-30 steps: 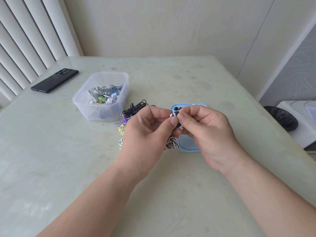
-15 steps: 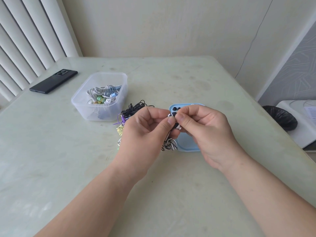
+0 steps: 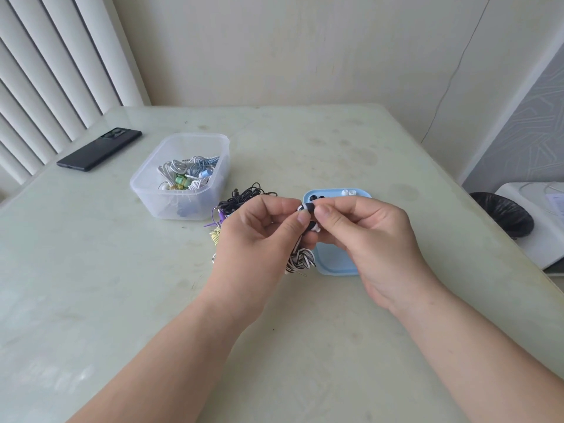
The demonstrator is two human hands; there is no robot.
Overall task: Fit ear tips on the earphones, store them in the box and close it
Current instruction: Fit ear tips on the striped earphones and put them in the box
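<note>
Both bare forearms reach in from the lower edge and meet above the middle of the pale table, wrists raised off its surface. The left hand is turned back-up with its fingers curled inward; its thumb and forefinger pinch a small black-and-white earbud from the left. The right hand faces it, fingers likewise curled, and its thumb and forefinger grip the same earbud from the right, so the two thumb tips sit almost touching. Whether a tip is already seated on the earbud I cannot tell. The earbud's striped cable hangs from between the hands in a knotted bundle, just above the table.

Under the right hand lies a blue lid, flat on the table, with loose black ear tips and white ear tips at its far edge. The clear box stands open, well to the left of the hands and further back, with coiled white, blue and green earphones inside. Between the box and the left hand is a heap of black earphones, with purple and yellow cables beside it. A dark phone lies near the far left table edge, by the vertical blinds
</note>
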